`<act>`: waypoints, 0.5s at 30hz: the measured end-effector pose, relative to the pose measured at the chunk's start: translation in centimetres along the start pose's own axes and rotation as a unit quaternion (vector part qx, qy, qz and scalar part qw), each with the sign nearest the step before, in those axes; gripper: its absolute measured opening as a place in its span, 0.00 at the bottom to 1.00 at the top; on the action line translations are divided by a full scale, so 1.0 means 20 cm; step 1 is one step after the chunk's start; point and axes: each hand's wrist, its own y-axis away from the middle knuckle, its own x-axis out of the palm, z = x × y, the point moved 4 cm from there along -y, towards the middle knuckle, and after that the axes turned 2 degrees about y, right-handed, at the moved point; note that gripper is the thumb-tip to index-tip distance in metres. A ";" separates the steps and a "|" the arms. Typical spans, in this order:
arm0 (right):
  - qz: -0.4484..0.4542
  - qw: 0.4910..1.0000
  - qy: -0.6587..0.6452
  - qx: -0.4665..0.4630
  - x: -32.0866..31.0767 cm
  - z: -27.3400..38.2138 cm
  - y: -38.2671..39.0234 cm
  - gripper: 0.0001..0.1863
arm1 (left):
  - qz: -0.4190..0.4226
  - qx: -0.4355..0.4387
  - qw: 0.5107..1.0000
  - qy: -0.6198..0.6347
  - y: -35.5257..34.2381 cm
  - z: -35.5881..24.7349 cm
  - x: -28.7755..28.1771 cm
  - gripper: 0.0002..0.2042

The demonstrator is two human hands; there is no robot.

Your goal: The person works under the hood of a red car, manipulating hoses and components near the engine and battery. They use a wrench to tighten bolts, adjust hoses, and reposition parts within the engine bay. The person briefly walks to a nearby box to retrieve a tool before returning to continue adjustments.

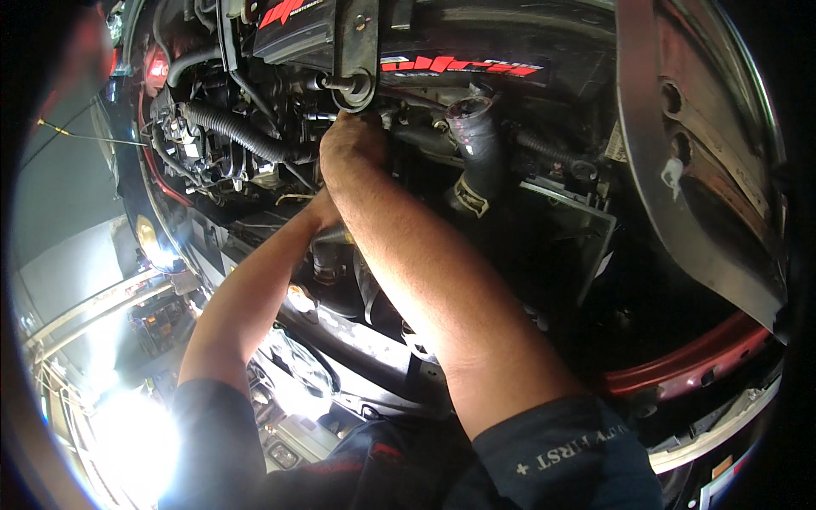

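I have both arms reaching into a car's engine bay. My right hand (351, 133) is just below a dark metal bracket (357, 42) with a round bush and bolt (347, 85) at its end. The fingers on that hand are out of sight behind the wrist and the parts around it. My left hand (324, 209) passes under my right forearm, so only its wrist side shows and its fingers are hidden. Beside the left wrist is a dark hose elbow (330, 255). What either hand grips, if anything, cannot be seen.
A ribbed hose (234, 126) crosses the engine at left. Right of my forearm stands a thick black hose (474, 140) with a clamp (470, 200). A metal frame (578, 204) lies farther right, by a curved panel (654, 187). Glaring light (132, 433) comes from lower left.
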 end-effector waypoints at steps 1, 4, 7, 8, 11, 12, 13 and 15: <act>0.010 1.000 -0.014 0.001 0.01 0.00 -0.01 0.21 | -0.013 -0.032 0.999 0.005 0.03 -0.01 -0.02 0.19; 0.040 0.995 -0.084 0.020 -0.05 -0.02 0.01 0.22 | -0.116 -0.201 0.972 0.046 0.19 -0.07 -0.09 0.20; 0.059 0.960 -0.259 0.091 -0.21 -0.03 0.07 0.21 | -0.129 -0.206 0.969 -0.043 0.33 -0.28 -0.21 0.21; 0.006 0.934 -0.345 0.095 -0.27 -0.06 0.12 0.17 | -0.140 -0.190 0.971 -0.042 0.37 -0.36 -0.25 0.20; 0.019 0.940 -0.332 0.070 -0.39 -0.05 0.16 0.15 | -0.139 -0.179 0.965 -0.132 0.40 -0.53 -0.34 0.17; 0.016 0.959 -0.282 0.033 -0.42 -0.04 0.17 0.15 | -0.153 -0.145 0.962 -0.174 0.38 -0.56 -0.35 0.16; 0.022 0.954 -0.298 0.030 -0.42 -0.04 0.16 0.15 | -0.122 -0.159 0.954 -0.224 0.36 -0.55 -0.33 0.17; -0.027 0.933 -0.353 0.062 -0.41 -0.05 0.16 0.16 | -0.115 -0.132 0.937 -0.302 0.30 -0.47 -0.24 0.20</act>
